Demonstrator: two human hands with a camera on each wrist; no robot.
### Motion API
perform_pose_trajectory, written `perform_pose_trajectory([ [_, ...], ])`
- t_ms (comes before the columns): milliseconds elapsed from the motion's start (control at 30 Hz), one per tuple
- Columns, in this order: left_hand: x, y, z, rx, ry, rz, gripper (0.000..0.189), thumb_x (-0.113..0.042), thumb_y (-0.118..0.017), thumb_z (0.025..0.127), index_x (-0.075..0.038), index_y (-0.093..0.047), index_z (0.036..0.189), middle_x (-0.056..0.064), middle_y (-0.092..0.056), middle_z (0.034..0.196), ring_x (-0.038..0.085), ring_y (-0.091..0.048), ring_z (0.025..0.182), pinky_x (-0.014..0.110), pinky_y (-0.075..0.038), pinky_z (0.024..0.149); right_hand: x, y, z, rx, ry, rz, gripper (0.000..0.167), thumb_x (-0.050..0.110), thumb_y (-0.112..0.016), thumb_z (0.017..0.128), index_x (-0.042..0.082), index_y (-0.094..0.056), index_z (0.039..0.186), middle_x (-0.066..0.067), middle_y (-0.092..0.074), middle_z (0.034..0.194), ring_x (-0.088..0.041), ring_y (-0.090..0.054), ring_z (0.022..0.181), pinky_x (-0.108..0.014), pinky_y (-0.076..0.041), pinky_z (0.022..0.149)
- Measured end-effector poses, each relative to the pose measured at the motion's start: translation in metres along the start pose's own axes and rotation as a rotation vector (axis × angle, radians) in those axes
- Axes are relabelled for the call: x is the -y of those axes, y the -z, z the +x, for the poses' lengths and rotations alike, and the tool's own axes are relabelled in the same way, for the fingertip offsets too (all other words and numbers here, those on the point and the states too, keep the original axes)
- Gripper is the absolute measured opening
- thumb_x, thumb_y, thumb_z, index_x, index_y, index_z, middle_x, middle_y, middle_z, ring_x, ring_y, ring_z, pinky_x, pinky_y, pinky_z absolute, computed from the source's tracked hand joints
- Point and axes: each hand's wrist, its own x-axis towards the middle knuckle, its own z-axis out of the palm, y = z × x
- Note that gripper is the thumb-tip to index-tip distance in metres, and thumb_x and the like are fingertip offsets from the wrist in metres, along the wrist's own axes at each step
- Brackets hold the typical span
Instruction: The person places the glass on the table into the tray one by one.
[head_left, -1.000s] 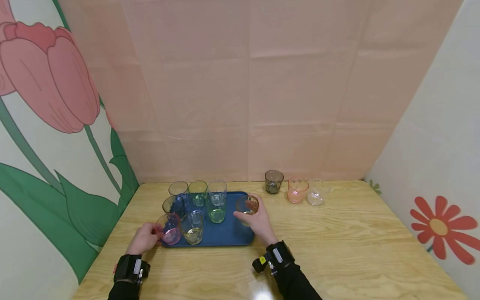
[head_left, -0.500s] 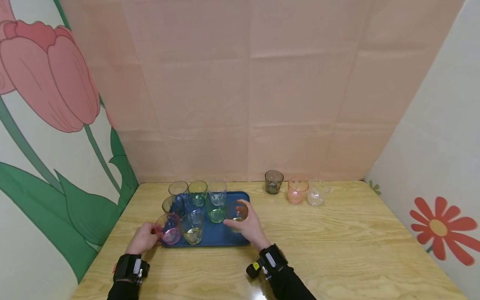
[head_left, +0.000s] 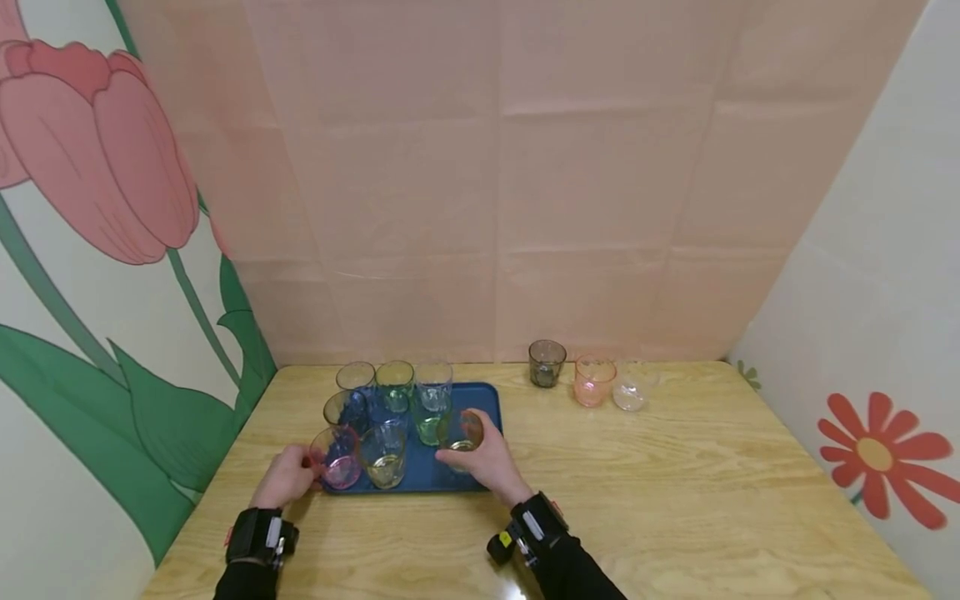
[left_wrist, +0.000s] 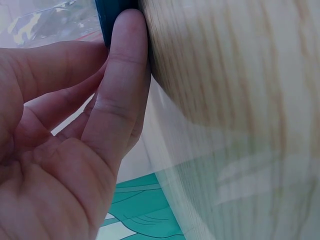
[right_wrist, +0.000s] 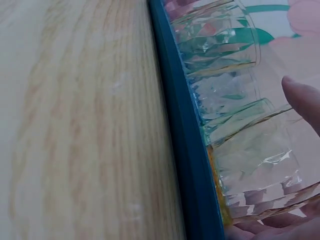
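My left hand (head_left: 283, 477) pinches the front left corner of a blue tray (head_left: 489, 398). In the left wrist view its thumb and fingers meet at the tray's edge (left_wrist: 106, 22). My right hand (head_left: 491, 462) holds an amber-tinted glass tumbler (head_left: 459, 433) upright over the right part of the tray, thumb on the near side. Just left of it stands a green glass (head_left: 429, 429). A pink glass (head_left: 341, 471) is beside the left hand, with a yellowish glass (head_left: 386, 471) to its right. The right wrist view shows the held tumbler (right_wrist: 260, 162) close to the tray's rim.
Several more glasses stand along the tray's left and back, among them a green-rimmed one (head_left: 395, 379) and a clear one (head_left: 433, 377). On the table behind and right are a grey glass (head_left: 547, 364), an orange-pink glass (head_left: 594, 382) and a clear glass (head_left: 630, 393).
My right hand has carried the amber tumbler leftward and slightly nearer, from the tray's right end to beside the green glass. The left hand stays at the tray corner.
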Motion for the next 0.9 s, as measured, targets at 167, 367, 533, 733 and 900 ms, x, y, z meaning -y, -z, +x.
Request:
perform_pose_trajectory([
  [167,-0.001,0.001,0.000,0.005,0.003,0.010,0.013,0.006,-0.060,0.094,0.009,-0.064,0.106,0.013,-0.060,0.088,0.022,-0.060,0.075,0.034,-0.055,0.066,0.001,-0.002,0.000,-0.004,-0.013,-0.030,0.091,0.031,-0.086,0.082,0.003,-0.034,0.152,-0.023,-0.045,0.151,-0.041,-0.043,0.140,-0.048,-0.048,0.102],
  [367,-0.001,0.001,0.000,0.004,-0.004,0.007,0.013,0.007,-0.060,0.094,0.010,-0.064,0.105,0.013,-0.061,0.088,0.021,-0.060,0.074,0.034,-0.056,0.066,0.001,-0.005,-0.003,0.008,0.034,-0.161,0.090,0.037,-0.087,0.079,0.007,-0.039,0.150,-0.021,-0.052,0.145,-0.038,-0.050,0.134,-0.052,-0.050,0.099],
  [533,-0.001,0.001,0.000,0.002,-0.001,0.007,0.013,0.006,-0.061,0.094,0.010,-0.064,0.106,0.013,-0.060,0.088,0.021,-0.060,0.074,0.034,-0.056,0.065,0.002,-0.011,-0.005,0.009,0.070,-0.219,0.086,0.036,-0.088,0.079,0.010,-0.043,0.147,-0.020,-0.057,0.138,-0.038,-0.055,0.127,-0.051,-0.052,0.093],
  [733,0.000,0.001,0.001,0.001,0.003,0.007,0.012,0.006,-0.061,0.094,0.009,-0.064,0.106,0.014,-0.060,0.089,0.022,-0.060,0.075,0.035,-0.055,0.065,0.005,-0.019,-0.007,0.008,0.047,-0.241,0.089,0.036,-0.089,0.078,0.002,-0.040,0.144,-0.020,-0.059,0.137,-0.040,-0.057,0.124,-0.054,-0.051,0.095],
  [900,0.000,0.000,0.001,0.003,0.012,0.000,0.013,0.006,-0.060,0.094,0.010,-0.063,0.107,0.014,-0.060,0.089,0.023,-0.060,0.076,0.035,-0.055,0.066,0.008,-0.024,-0.009,0.025,0.054,-0.276,0.091,0.040,-0.087,0.079,0.002,-0.041,0.147,-0.021,-0.056,0.140,-0.040,-0.056,0.126,-0.053,-0.050,0.096],
])
